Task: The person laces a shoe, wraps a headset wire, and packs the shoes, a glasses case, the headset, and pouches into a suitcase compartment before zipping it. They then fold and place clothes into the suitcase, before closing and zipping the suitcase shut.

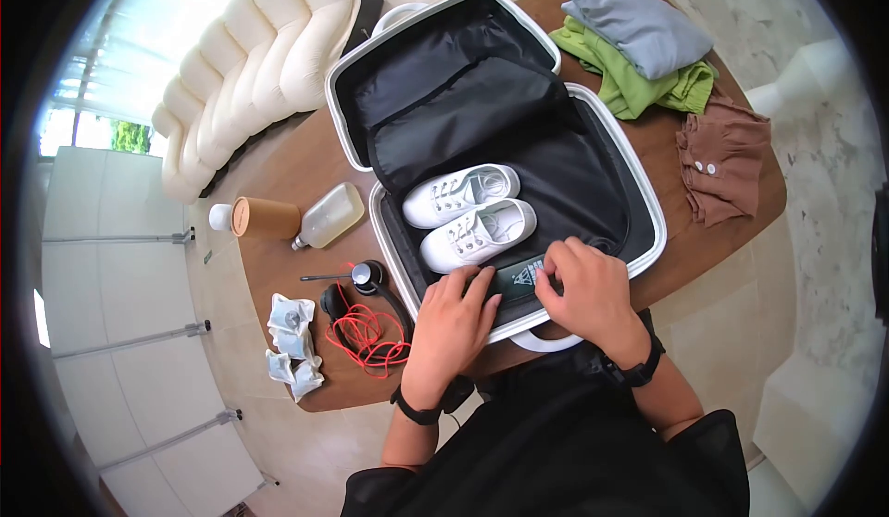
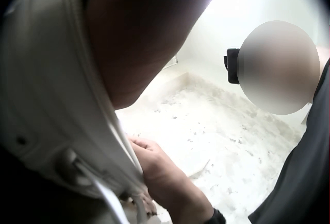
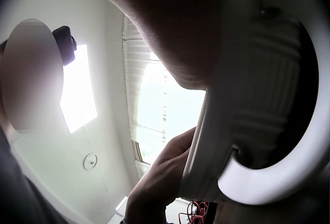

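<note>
In the head view an opened suitcase (image 1: 656, 239) with a white shell and black lining lies on the table. A flat dark green case (image 1: 519, 281) with a white printed logo lies along its near edge, below the shoes. My left hand (image 1: 454, 323) holds the left end of this case, fingers over the top and thumb at the near side. With curled fingers and thumb, my right hand (image 1: 590, 290) grips its right end. Two white lace-up shoes (image 1: 449, 198) sit side by side in the suitcase, just beyond the case. Both wrist views mostly show the suitcase's outer side, and the case is hidden there.
Folded grey (image 1: 634, 22), green (image 1: 616, 77) and brown clothes (image 1: 727, 161) lie at the right. Left of the suitcase are a clear bottle (image 1: 333, 216), an orange-brown cylinder (image 1: 266, 218), a headset (image 1: 368, 276) with red cable, and several small clear packets (image 1: 292, 313). A white suitcase handle (image 1: 546, 341) faces me.
</note>
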`<state>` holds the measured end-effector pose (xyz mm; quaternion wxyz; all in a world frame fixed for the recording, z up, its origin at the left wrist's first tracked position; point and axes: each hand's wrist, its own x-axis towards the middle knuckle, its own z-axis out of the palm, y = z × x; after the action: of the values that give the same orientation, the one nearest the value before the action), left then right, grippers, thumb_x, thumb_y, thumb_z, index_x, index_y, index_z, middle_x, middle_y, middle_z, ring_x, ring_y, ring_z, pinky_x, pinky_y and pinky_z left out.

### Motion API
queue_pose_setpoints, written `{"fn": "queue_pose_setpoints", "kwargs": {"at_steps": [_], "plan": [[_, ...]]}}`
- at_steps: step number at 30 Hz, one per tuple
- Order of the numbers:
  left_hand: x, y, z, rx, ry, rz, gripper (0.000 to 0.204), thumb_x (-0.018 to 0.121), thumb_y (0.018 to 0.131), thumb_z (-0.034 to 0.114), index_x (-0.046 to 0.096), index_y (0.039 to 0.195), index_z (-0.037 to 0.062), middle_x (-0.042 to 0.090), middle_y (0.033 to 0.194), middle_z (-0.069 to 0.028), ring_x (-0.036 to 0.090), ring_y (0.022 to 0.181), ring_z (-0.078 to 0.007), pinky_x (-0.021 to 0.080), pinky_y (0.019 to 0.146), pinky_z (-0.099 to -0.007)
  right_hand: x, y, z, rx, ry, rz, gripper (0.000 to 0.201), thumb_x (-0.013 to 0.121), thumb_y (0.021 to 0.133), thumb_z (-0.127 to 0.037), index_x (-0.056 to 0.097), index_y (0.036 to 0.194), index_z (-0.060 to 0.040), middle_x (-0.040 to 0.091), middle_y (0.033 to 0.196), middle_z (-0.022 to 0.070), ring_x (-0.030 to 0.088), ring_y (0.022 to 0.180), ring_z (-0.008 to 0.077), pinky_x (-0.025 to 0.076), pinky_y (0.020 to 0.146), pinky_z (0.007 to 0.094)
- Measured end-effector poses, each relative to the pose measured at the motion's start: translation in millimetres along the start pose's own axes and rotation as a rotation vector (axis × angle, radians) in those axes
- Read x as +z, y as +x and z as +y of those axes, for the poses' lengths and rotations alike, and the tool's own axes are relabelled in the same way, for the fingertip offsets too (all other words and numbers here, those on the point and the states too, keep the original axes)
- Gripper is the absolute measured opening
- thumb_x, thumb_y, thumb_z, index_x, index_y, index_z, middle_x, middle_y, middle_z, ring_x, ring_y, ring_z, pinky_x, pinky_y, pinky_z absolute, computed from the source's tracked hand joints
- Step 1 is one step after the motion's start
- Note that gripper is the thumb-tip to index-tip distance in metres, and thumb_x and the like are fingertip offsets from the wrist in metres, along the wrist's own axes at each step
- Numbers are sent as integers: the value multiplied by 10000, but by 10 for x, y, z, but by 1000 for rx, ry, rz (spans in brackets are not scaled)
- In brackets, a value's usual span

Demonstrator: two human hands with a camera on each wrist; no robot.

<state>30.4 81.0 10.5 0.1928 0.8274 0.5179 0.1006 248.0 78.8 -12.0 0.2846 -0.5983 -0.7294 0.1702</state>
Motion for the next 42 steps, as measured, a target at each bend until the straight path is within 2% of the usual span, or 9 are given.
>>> {"fn": "queue_pose_setpoints", "kwargs": {"at_steps": [6, 14, 19, 22, 26, 28, 34, 38, 42], "plan": [[-118, -275, -68, 60, 16, 28, 312, 689, 962, 231, 690, 1225, 64, 675, 1158, -96, 627, 1152, -279, 396, 1088, -462, -9, 74, -38, 131, -19, -172, 199, 726, 870, -226, 634, 936, -62, 670, 825, 87, 709, 786, 312, 554, 666, 443], [-71, -447, -175, 105, -129, 130, 307, 717, 930, 180, 692, 1215, 71, 674, 1197, -75, 623, 1187, -256, 383, 1115, -460, -90, 208, -66, -13, 35, -320, 173, 700, 904, -220, 642, 928, -60, 697, 839, 121, 701, 785, 343, 547, 693, 453], [-574, -418, -555, 32, -119, 308, 193, 725, 874, 47, 728, 1067, 46, 698, 1059, -113, 645, 1037, -320, 496, 917, -431, -26, 305, -95, 234, 110, -157, 187, 686, 922, -168, 619, 810, -35, 686, 752, 113, 679, 698, 349, 532, 660, 454], [-1011, -252, -888, -236, 74, 120, 403, 739, 922, 177, 625, 1280, 28, 621, 1253, -191, 611, 1135, -416, 484, 979, -468, -16, 298, -132, 196, -6, -223, 208, 688, 921, -161, 599, 779, -38, 673, 726, 110, 668, 668, 346, 527, 639, 456], [-1096, 129, -1693, -155, 156, 65, 649, 772, 854, 171, 512, 1427, 14, 578, 1343, -238, 596, 1241, -411, 496, 1047, -475, -1, 286, -125, 195, 29, -178, 225, 696, 917, -160, 585, 757, -48, 662, 707, 100, 661, 644, 337, 524, 615, 450], [-1109, 296, -1878, -193, 430, 83, 796, 813, 785, 175, 460, 1482, 25, 561, 1380, -248, 588, 1277, -407, 503, 1065, -467, 10, 259, -99, 135, 27, -129, 228, 708, 909, -159, 582, 750, -56, 654, 697, 90, 655, 626, 325, 520, 594, 442], [-943, 697, -2370, -354, 407, -252, 918, 855, 676, 178, 456, 1492, 43, 594, 1331, -231, 597, 1269, -402, 524, 1047, -474, 23, 218, -101, 87, 62, -50, 220, 717, 894, -139, 572, 748, -61, 624, 686, 73, 638, 599, 300, 509, 566, 415], [-942, 767, -2408, -327, 449, -252, 907, 865, 637, 168, 499, 1457, 44, 612, 1259, -213, 611, 1231, -399, 535, 1028, -470, 26, 208, -86, 55, 84, -26, 214, 713, 891, -137, 565, 753, -66, 620, 688, 75, 636, 601, 310, 506, 563, 423], [-988, 618, -2281, -156, 333, -103, 907, 895, 563, 166, 564, 1400, 56, 612, 1209, -196, 614, 1181, -402, 537, 1010, -469, 20, 207, -90, 51, 48, -34, 218, 710, 894, -156, 561, 756, -77, 612, 691, 80, 639, 626, 332, 500, 574, 443]]}}
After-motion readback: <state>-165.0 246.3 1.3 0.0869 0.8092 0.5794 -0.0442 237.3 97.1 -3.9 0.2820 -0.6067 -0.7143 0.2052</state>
